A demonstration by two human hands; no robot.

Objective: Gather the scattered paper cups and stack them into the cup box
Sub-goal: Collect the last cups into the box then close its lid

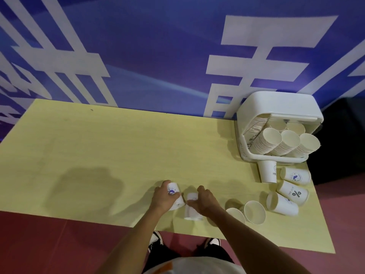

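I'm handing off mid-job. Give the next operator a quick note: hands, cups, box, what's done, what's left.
Left hand grips a logo cup near the table's front edge; right hand holds a second cup beside it.
Cup box stands at the far right corner with several stacks already inside.
Six loose cups sit on the table between the hands and the box.
Left: gather those eight cups and stack them into the box.
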